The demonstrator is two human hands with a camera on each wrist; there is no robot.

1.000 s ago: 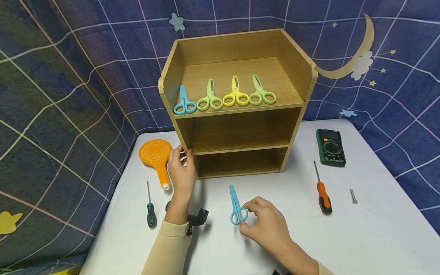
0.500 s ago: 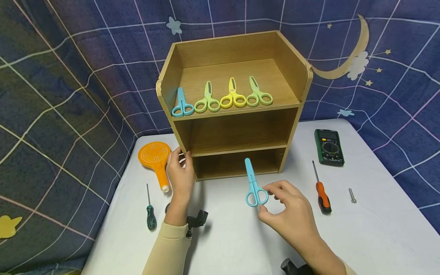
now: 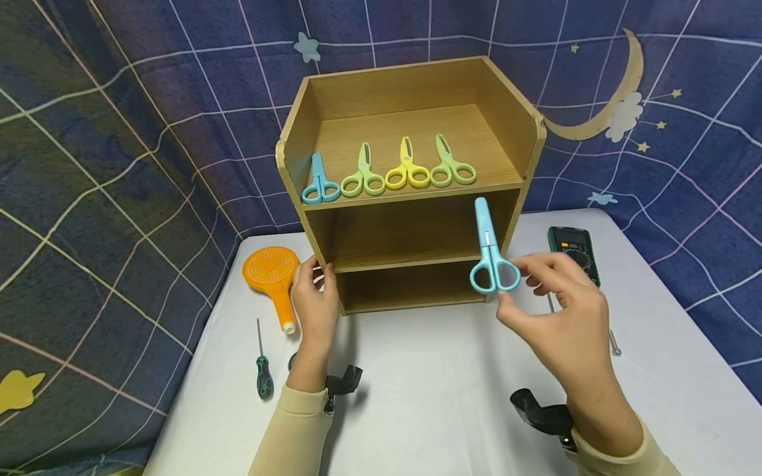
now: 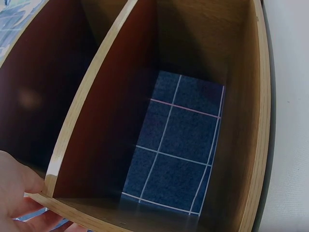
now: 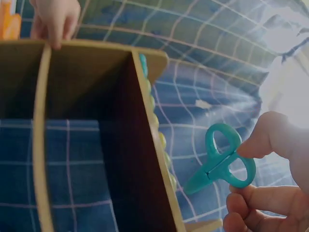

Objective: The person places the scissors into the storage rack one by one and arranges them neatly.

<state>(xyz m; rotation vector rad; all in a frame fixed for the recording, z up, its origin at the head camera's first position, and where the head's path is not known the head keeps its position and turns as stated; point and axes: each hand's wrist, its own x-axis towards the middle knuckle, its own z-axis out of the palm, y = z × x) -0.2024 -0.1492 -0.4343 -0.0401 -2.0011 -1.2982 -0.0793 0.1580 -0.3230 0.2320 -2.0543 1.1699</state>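
Note:
Light blue scissors (image 3: 489,254) hang in the air in front of the shelf's right side, blades pointing up. My right hand (image 3: 562,317) pinches them by one handle loop between thumb and fingers; the right wrist view shows the same scissors (image 5: 219,162) in that pinch. My left hand (image 3: 315,301) grips the left side edge of the wooden shelf (image 3: 411,263), and in the left wrist view the thumb of the left hand (image 4: 19,193) lies at the end of a shelf board. On the top shelf lie blue scissors (image 3: 320,182), yellow scissors (image 3: 407,168) and two green pairs of scissors (image 3: 364,175).
Left of the shelf lie an orange shower head (image 3: 270,274) and a green-handled screwdriver (image 3: 264,373). A multimeter (image 3: 571,241) and a bolt (image 3: 614,344) are at the right, partly behind my right hand. A patterned curtain (image 3: 178,132) backs the white table (image 3: 417,383).
My right hand has lifted the light blue scissors off the table, raising them up and to the right before the shelf. My left hand has stayed on the shelf's side.

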